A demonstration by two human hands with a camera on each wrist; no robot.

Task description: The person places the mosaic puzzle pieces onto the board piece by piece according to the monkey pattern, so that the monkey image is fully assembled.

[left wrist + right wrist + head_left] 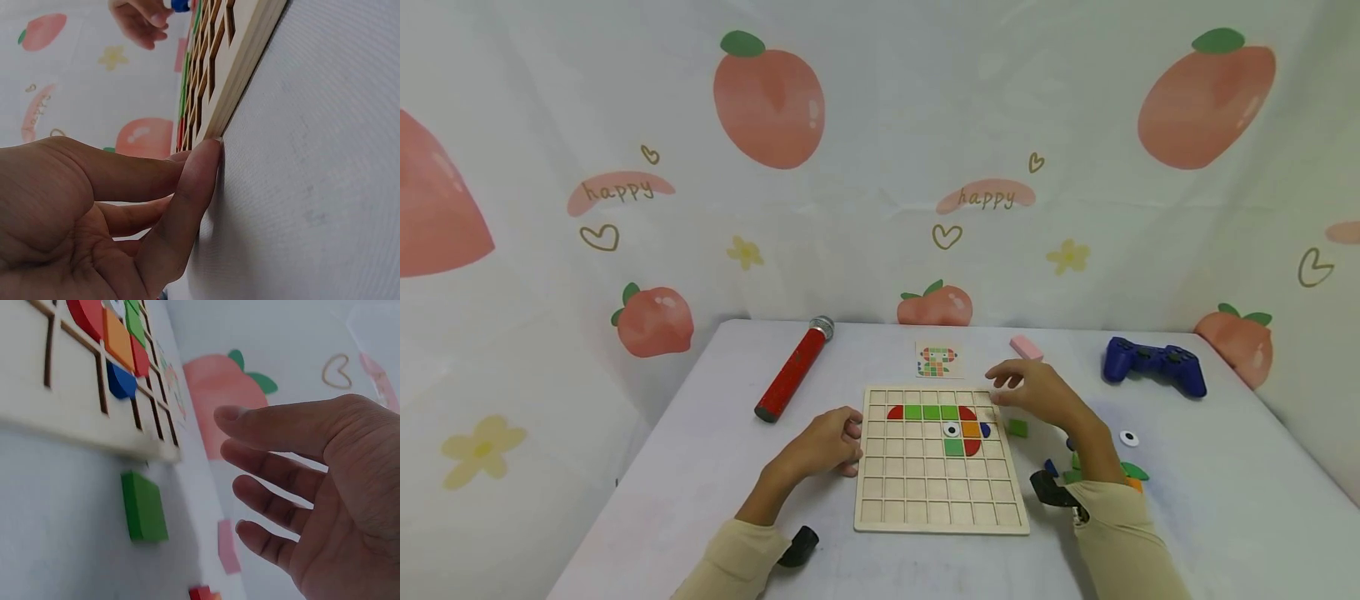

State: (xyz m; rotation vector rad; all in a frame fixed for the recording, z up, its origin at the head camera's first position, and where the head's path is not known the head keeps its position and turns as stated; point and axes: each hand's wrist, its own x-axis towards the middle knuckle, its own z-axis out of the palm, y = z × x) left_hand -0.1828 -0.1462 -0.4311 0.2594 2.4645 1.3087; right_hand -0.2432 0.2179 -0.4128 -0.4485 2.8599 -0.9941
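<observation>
A square wooden grid board (pixel 898 492) lies on the table, with red, green, orange and blue pieces and a white eye piece (pixel 952 429) set in its upper cells. My left hand (pixel 823 442) holds the board's left edge, curled fingertips against its side in the left wrist view. Over the board's upper right corner hovers my right hand (pixel 1033 390), fingers loosely bent and apart, with nothing between them in the right wrist view. Just below that hand, a green square block (pixel 144 506) lies on the table beside the board's right edge.
A picture card (pixel 939 360) lies behind the board, with a pink block (pixel 1026 347) to its right. Farther right are a blue game controller (pixel 1153 365) and a loose eye piece (pixel 1129 438). Loose pieces lie partly under my right forearm. A red microphone (pixel 792 373) is at left.
</observation>
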